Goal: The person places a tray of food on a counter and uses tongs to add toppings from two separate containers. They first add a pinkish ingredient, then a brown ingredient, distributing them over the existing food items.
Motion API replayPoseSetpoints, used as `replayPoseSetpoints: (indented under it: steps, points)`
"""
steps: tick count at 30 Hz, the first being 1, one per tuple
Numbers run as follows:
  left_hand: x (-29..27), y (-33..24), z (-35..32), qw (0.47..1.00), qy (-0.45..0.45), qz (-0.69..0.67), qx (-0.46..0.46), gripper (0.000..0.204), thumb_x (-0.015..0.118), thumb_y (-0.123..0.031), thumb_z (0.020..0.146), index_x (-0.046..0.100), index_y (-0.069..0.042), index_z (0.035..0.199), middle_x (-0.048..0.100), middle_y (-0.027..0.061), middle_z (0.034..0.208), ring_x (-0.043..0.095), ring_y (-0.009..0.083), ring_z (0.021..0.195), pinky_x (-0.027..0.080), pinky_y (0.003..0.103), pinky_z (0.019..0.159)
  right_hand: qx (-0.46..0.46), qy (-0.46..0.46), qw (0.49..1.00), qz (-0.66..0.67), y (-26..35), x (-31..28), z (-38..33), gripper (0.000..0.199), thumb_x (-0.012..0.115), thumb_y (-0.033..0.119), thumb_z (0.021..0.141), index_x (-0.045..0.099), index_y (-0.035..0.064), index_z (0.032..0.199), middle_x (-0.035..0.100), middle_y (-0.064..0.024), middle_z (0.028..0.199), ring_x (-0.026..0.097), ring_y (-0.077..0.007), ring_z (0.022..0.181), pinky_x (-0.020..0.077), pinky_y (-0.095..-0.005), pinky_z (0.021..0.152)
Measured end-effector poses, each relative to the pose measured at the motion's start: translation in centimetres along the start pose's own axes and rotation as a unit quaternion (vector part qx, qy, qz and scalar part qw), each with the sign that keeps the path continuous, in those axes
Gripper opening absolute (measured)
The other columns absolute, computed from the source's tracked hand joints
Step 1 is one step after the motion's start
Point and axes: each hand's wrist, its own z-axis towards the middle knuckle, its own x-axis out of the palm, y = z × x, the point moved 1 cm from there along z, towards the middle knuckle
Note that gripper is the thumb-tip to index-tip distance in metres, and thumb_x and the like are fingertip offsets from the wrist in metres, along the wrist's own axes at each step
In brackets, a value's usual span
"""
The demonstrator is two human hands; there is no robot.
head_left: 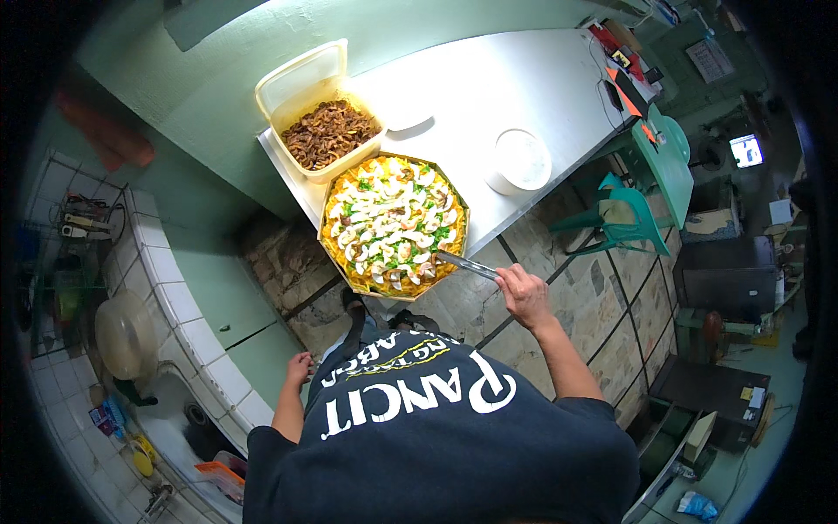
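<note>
My right hand (pixel 524 295) is closed around the handle end of metal tongs (pixel 474 265). Their tips reach the lower right part of a noodle dish (pixel 397 223) in an octagonal tray (pixel 468 218) at the table's near edge. Sliced white pieces, green bits and brown bits cover the yellow-orange noodles. Low beside my body, away from the table, my left hand (pixel 300 367) hangs with its fingers loosely bent and nothing visible in it. Behind the tray, a plastic tub (pixel 278 118) holds brown cooked strips (pixel 327 135), its lid tipped up against the wall.
A round white container (pixel 521 161) stands on the white table (pixel 471 96), right of the tray. Off to the right are a green plastic chair (pixel 633 218) and a green table (pixel 668 170). A tiled counter (pixel 179 297) with a sink (pixel 175 410) runs along my left.
</note>
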Motion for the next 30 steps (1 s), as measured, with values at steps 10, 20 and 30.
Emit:
replayPoseSetpoints:
  steps: [10,20,30]
  points:
    - [0.4,-3.2,-0.4,0.999,-0.006,0.028,0.019,0.028,0.054,-0.027,0.096,0.059,-0.018,0.122,0.066,-0.0003,0.095,0.059,0.0132,0.07,0.044,0.031,0.056,0.06,0.005,0.996,0.059,-0.4,-0.1,0.3,0.014,0.059,0.02,0.092,0.067,0.0081,0.094,0.061,-0.0082,0.083,0.063,-0.0301,0.066,0.0501,-0.0389,0.057]
    - [0.5,-1.4,-0.6,1.0,0.008,0.014,0.002,0.028,0.054,-0.029,0.096,0.059,-0.02,0.122,0.066,-0.0013,0.094,0.059,0.0129,0.067,0.045,0.034,0.057,0.071,0.033,0.995,0.068,-0.5,0.4,0.1,0.015,0.058,0.021,0.092,0.068,0.009,0.094,0.062,-0.0081,0.083,0.063,-0.0313,0.067,0.0503,-0.0396,0.059]
    - [0.7,-1.7,-0.5,1.0,-0.009,-0.012,0.005,0.027,0.055,-0.028,0.095,0.06,-0.018,0.12,0.065,-0.0014,0.092,0.059,0.0119,0.067,0.045,0.032,0.055,0.076,0.01,0.974,0.212,2.6,-2.2,4.0,0.015,0.06,0.016,0.091,0.069,0.0045,0.094,0.063,-0.0102,0.081,0.063,-0.0277,0.069,0.049,-0.0349,0.061]
